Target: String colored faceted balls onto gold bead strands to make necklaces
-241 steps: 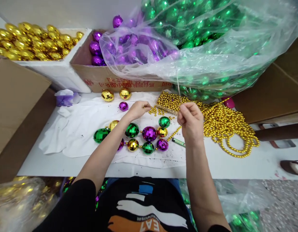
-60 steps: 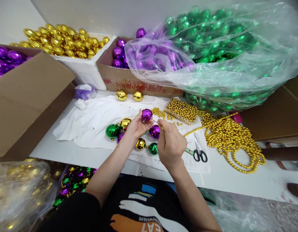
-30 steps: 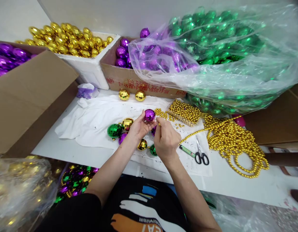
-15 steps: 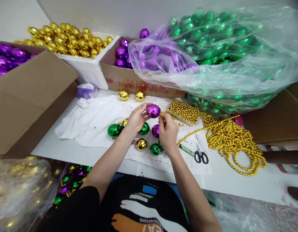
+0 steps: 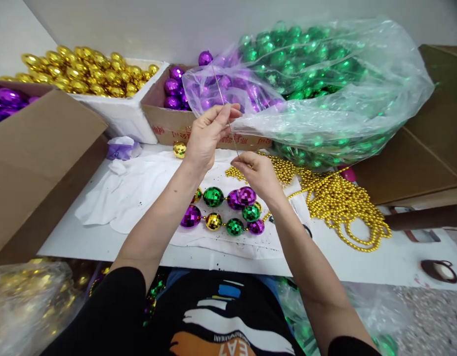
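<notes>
My left hand (image 5: 213, 131) is raised over the table, its fingers pinched on a long, thin needle (image 5: 220, 85) that slants up past the fingertips. Lower and to the right, my right hand (image 5: 256, 173) pinches the bottom end of the same needle. Any thread at its end is too fine to make out. Below the hands, a strand of large faceted balls lies on the white cloth, among them a green ball (image 5: 213, 197), a gold ball (image 5: 214, 221) and a purple ball (image 5: 246, 196). My left forearm hides part of the strand.
Gold bead strings (image 5: 339, 207) are heaped at right. Scissors (image 5: 307, 231) show partly behind my right forearm. Along the back stand a white foam box (image 5: 128, 118) of gold balls, a carton (image 5: 169, 129) of purple balls and a plastic bag (image 5: 347, 106) of green balls. Another carton (image 5: 46, 158) stands left.
The purple ball left my left hand and now lies on the cloth by the strand. Both hands rose, my left higher, and now pinch the needle. The view shifted slightly.
</notes>
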Demonstrator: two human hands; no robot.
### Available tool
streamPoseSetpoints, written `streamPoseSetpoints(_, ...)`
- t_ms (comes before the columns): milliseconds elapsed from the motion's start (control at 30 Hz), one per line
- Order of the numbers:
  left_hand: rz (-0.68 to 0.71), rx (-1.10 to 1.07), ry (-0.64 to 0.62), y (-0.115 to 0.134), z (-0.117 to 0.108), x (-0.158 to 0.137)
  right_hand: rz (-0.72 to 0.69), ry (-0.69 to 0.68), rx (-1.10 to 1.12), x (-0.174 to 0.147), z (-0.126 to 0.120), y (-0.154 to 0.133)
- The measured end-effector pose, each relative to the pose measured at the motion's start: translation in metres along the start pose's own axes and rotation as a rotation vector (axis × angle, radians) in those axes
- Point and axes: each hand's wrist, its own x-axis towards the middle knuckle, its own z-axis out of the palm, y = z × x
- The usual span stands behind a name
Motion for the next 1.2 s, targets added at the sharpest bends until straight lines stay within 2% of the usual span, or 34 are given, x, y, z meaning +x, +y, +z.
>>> streamPoseSetpoints(67, -0.005, -0.022, -0.014, 0.004, 0.001, 0.0, 0.106, -0.066, 0.169, 0.003, -0.001, -0.003)
streamPoseSetpoints(133, -0.03, -0.077, -0.053, 0.004, -0.003, -0.002, 0.191, -0.073, 0.37, 0.006, -0.006, -0.007)
streamPoseSetpoints(267, -0.2, -0.172, -0.224, -0.015, -0.008, -0.011, 0.224, -0.051, 0.643, 0.017, -0.024, -0.022)
streamPoseSetpoints(367, -0.344, -0.213, -0.391, -0.038, -0.007, -0.021, 0.22, -0.069, 0.703, 0.029, -0.035, -0.034)
streamPoseSetpoints(467, -0.414, -0.158, -0.464, -0.05, -0.007, -0.027, 0.171, -0.019, 0.648, 0.039, -0.045, -0.04)
streamPoseSetpoints(533, -0.375, -0.021, -0.488, -0.051, -0.011, -0.027, 0.136, 0.034, 0.62, 0.044, -0.054, -0.04)
streamPoseSetpoints(600, -0.266, 0.126, -0.518, -0.047, -0.019, -0.022, 0.115, 0.087, 0.618, 0.046, -0.064, -0.039)
streamPoseSetpoints(733, -0.113, 0.418, -0.553, -0.03, -0.045, -0.011, 0.113, 0.168, 0.639, 0.042, -0.084, -0.032)
streamPoseSetpoints(833, -0.07, 0.649, -0.556, -0.015, -0.067, -0.007, 0.206, 0.212, 0.669, 0.026, -0.088, -0.019)
streamPoseSetpoints(967, -0.048, 0.909, -0.618, 0.002, -0.09, -0.011, 0.483, 0.148, 0.868, -0.012, -0.067, 0.018)
streamPoseSetpoints(1067, -0.04, 1.024, -0.676, 0.008, -0.101, -0.013, 0.723, 0.109, 1.02, -0.043, -0.042, 0.054)
streamPoseSetpoints(1200, -0.084, 1.078, -0.669, 0.014, -0.111, -0.009, 0.826, 0.11, 0.985, -0.069, -0.024, 0.098)
